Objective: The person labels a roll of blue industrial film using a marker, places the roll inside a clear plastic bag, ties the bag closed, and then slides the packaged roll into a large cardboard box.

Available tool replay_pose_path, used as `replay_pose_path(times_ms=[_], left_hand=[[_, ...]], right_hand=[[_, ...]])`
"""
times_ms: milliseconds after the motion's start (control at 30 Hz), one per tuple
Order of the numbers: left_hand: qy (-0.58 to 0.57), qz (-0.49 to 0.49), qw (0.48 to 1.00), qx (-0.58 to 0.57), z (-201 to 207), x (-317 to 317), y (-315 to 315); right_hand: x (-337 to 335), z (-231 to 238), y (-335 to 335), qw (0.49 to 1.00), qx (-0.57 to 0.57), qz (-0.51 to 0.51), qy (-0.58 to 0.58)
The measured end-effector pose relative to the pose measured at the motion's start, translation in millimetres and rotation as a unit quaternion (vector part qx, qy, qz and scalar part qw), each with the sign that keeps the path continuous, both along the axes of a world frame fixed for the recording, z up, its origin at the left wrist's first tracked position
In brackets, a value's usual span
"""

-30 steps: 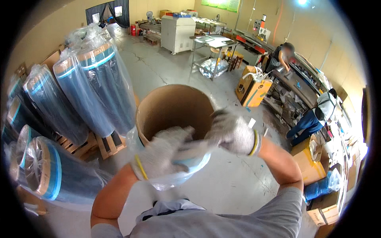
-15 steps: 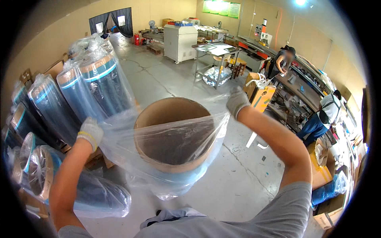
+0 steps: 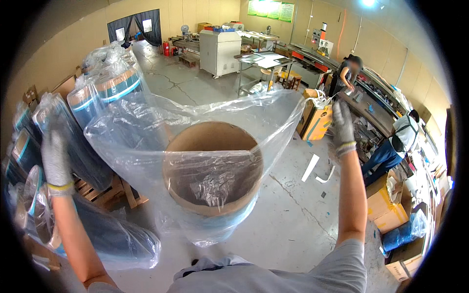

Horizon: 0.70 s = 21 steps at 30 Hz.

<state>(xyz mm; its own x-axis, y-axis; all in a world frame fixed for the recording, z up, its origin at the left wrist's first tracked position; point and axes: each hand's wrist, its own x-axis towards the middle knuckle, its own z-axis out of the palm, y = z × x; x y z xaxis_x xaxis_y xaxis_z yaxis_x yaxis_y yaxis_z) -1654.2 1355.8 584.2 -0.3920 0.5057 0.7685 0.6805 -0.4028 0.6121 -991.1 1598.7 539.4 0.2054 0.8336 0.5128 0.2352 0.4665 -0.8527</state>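
Observation:
In front of me stands a wide cardboard tube (image 3: 212, 202), its round mouth facing up. Clear plastic film (image 3: 132, 132) wraps the tube's outside and flares loosely above it, with a flap lying across the near half of the mouth. My left hand (image 3: 58, 163), in a grey-white knit glove, is raised left of the film and apart from it, near the wrapped rolls. My right hand (image 3: 343, 124), gloved alike, is up on the right, beyond the film's right corner. Both hands have their fingers stretched out and hold nothing; motion blurs them somewhat.
Plastic-wrapped rolls (image 3: 119, 88) stand at the left, one lying low near a wooden pallet (image 3: 117, 193). A yellow-taped carton (image 3: 315, 122) and white strips (image 3: 310, 167) are to the right. Two people work along a bench (image 3: 366, 105). A grey cabinet (image 3: 220, 53) stands farther back.
Both hands have let go of the film and moved outward, the left hand leftward and the right hand rightward. The film, stretched tight before, now billows up and open around the tube.

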Motion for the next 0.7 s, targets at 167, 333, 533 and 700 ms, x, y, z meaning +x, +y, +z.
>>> replay_pose_path(times_ms=[167, 333, 533, 700], left_hand=[[-0.318, -0.17, 0.926, -0.11, -83.9, 39.1, 36.8], [-0.457, -0.165, 0.873, -0.039, -104.5, 55.6, 91.6], [-0.5, -0.231, 0.831, 0.078, 0.7, 70.1, 83.4], [-0.363, -0.238, 0.898, 0.066, 23.3, 10.4, 108.2]], right_hand=[[-113.4, -38.3, -35.2, 0.983, -0.146, 0.105, -0.021], [-134.7, -76.2, 36.1, 0.992, -0.03, -0.02, -0.12], [-129.8, 30.2, 9.8, 0.99, 0.018, -0.071, 0.117], [-111.3, 60.6, 17.0, 0.974, 0.058, 0.003, 0.218]])
